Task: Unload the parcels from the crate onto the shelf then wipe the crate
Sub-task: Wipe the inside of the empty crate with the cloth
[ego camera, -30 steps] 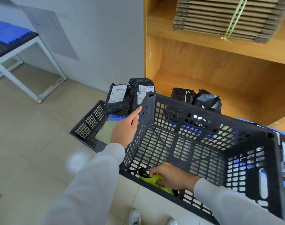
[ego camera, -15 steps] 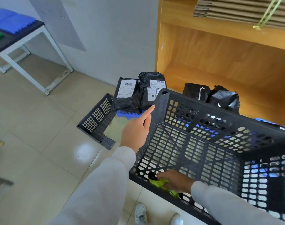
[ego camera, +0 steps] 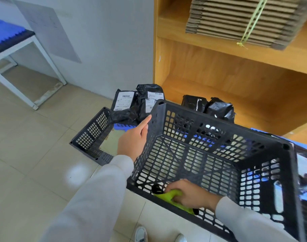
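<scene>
crate (ego camera: 210, 158) tilted, held up before shelf (ego camera: 219, 88) | left hand (ego camera: 134, 137) flat on its outer left wall, fingers straight | right hand (ego camera: 189, 194) inside near wall, gripping green cloth (ego camera: 173, 196) | parcels (ego camera: 220, 109) on shelf | vs 0.5 s ago: cloth barely shifted, grips unchanged

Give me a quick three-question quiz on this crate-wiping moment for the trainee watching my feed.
1. True or false: the black perforated plastic crate holds several parcels.
2. Multiple choice: the right hand presses the yellow-green cloth against A) the light wooden shelf, B) the crate's near inner wall, C) the floor.
3. Fill in: the left hand steadies the crate by its ____ side wall.

Key
1. False: it holds no parcels; the black plastic-wrapped parcels sit behind it, at the shelf.
2. B.
3. Left, from outside, fingers straight.
</scene>
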`<state>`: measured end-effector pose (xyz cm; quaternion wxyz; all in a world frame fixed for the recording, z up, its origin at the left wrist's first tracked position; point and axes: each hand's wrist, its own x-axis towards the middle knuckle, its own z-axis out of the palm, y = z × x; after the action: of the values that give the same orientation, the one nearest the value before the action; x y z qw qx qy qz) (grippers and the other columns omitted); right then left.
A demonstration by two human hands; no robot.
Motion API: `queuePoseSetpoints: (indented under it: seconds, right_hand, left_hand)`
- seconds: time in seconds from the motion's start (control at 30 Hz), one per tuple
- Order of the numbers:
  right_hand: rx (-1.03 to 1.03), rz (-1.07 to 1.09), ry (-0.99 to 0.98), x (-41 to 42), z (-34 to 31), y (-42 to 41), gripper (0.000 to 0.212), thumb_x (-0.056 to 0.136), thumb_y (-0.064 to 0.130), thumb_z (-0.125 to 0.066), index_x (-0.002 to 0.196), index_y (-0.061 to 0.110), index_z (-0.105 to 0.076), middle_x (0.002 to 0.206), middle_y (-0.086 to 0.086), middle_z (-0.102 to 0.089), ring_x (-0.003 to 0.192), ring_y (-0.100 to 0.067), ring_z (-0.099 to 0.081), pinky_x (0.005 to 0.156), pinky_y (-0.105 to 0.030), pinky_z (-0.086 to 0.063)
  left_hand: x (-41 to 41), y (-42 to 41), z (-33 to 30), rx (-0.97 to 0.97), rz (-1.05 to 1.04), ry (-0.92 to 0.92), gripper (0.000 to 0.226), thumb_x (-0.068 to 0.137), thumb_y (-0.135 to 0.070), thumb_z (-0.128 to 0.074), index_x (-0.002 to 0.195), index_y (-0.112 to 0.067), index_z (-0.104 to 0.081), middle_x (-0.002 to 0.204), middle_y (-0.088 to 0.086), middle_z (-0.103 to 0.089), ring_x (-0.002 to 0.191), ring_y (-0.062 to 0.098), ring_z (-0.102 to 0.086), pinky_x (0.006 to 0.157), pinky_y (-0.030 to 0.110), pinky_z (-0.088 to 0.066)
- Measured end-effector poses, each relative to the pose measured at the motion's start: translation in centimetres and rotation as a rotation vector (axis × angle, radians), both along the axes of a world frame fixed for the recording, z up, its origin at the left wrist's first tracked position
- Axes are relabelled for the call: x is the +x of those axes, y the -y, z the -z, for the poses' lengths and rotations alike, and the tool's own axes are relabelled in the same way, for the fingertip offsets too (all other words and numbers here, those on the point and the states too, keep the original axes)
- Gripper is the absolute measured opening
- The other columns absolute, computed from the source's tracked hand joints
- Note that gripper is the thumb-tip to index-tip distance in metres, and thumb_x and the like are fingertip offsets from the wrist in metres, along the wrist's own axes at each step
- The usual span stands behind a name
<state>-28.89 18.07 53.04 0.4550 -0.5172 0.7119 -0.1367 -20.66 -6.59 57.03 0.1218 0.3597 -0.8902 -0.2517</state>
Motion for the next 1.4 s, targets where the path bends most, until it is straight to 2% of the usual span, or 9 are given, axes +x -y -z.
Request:
queuePoseSetpoints:
  seconds: [0.27, 0.37, 0.43, 0.5, 0.57, 0.7, 0.87, 1.17, 1.4]
  right_hand:
    - [-0.147, 0.071, 0.033, -0.5, -7.8, -4.2, 0.024, 0.084, 0.026, -0.063, 0.103, 0.04, -0.068, 0.106, 0.019, -0.068, 0.101, 0.0, -0.062, 0.092, -0.021, -0.046]
    - [-0.175, 0.074, -0.053, -0.7, -8.6, -6.1, 0.026, 0.086, 0.031, -0.065, 0.104, 0.049, -0.064, 0.108, 0.023, -0.063, 0.103, 0.003, -0.057, 0.098, -0.027, -0.045]
    - [-0.171, 0.071, -0.104, -0.5, -8.8, -7.0, 0.025, 0.087, 0.034, -0.063, 0.104, 0.052, -0.062, 0.108, 0.025, -0.06, 0.104, 0.003, -0.054, 0.1, -0.03, -0.044]
    - [-0.19, 0.079, -0.115, -0.4, -8.8, -7.4, 0.026, 0.086, 0.032, -0.063, 0.107, 0.048, -0.064, 0.106, 0.025, -0.061, 0.101, 0.004, -0.055, 0.096, -0.032, -0.047]
    - [-0.191, 0.092, -0.106, -0.3, -8.8, -7.5, 0.027, 0.087, 0.03, -0.064, 0.111, 0.04, -0.067, 0.105, 0.024, -0.063, 0.099, 0.003, -0.058, 0.093, -0.03, -0.049]
    - [-0.164, 0.081, -0.118, -0.3, -8.0, -6.9, 0.026, 0.083, 0.032, -0.062, 0.103, 0.047, -0.067, 0.108, 0.025, -0.069, 0.101, 0.002, -0.061, 0.092, -0.033, -0.052]
    - [-0.032, 0.003, -0.183, -1.1, -5.8, -5.3, 0.043, 0.078, 0.034, -0.066, 0.118, 0.05, -0.066, 0.118, 0.021, -0.07, 0.111, -0.008, -0.062, 0.099, -0.032, -0.051]
    - [0.065, -0.135, -0.158, -2.0, -0.9, -1.9, 0.041, 0.085, 0.024, -0.074, 0.125, 0.032, -0.068, 0.127, 0.004, -0.067, 0.119, -0.018, -0.055, 0.099, -0.026, -0.041]
    - [0.177, -0.159, -0.146, -1.9, 4.1, 0.0, 0.041, 0.083, 0.029, -0.076, 0.123, 0.032, -0.067, 0.124, -0.002, -0.065, 0.121, -0.026, -0.052, 0.099, -0.041, -0.047]
  left_hand:
    - [-0.1, -0.3, -0.6, -0.233, 0.046, 0.095, 0.047, 0.109, -0.032, -0.031, 0.154, -0.048, -0.032, 0.067, -0.006, -0.046, 0.047, 0.011, -0.035, 0.041, 0.025, -0.02]
    - [-0.1, -0.6, -0.5, -0.395, 0.097, 0.205, 0.053, 0.107, -0.028, -0.036, 0.157, -0.039, -0.029, 0.106, 0.004, -0.062, 0.083, 0.023, -0.054, 0.048, 0.029, -0.037]
    - [0.1, -0.9, -0.7, -0.478, 0.103, 0.254, 0.057, 0.102, -0.026, -0.044, 0.157, -0.038, -0.031, 0.139, 0.01, -0.055, 0.118, 0.032, -0.053, 0.076, 0.044, -0.054]
    - [0.2, -1.8, -1.7, -0.518, 0.097, 0.231, 0.057, 0.097, -0.024, -0.052, 0.152, -0.037, -0.042, 0.154, 0.012, -0.044, 0.14, 0.036, -0.041, 0.107, 0.056, -0.041]
    - [0.6, -3.4, -2.6, -0.552, 0.192, 0.157, 0.041, 0.095, -0.022, -0.054, 0.135, -0.03, -0.062, 0.155, 0.01, -0.044, 0.145, 0.034, -0.035, 0.117, 0.057, -0.03]
    - [2.9, -8.4, -2.9, -0.461, 0.465, 0.056, 0.026, 0.097, -0.02, -0.051, 0.109, -0.025, -0.073, 0.126, -0.005, -0.066, 0.122, 0.015, -0.055, 0.106, 0.042, -0.045]
    - [4.9, -13.1, -1.0, -0.249, 0.288, -0.092, 0.019, 0.094, -0.017, -0.059, 0.102, -0.028, -0.072, 0.089, -0.017, -0.067, 0.08, 0.003, -0.057, 0.076, 0.031, -0.051]
    - [4.4, -15.1, 0.3, -0.266, 0.056, -0.218, 0.02, 0.095, -0.023, -0.052, 0.095, -0.026, -0.072, 0.091, -0.016, -0.069, 0.089, 0.007, -0.062, 0.083, 0.029, -0.047]
    - [4.3, -15.5, 0.5, -0.347, -0.032, -0.216, 0.019, 0.094, -0.022, -0.054, 0.093, -0.023, -0.073, 0.09, -0.012, -0.071, 0.086, 0.011, -0.063, 0.08, 0.035, -0.049]
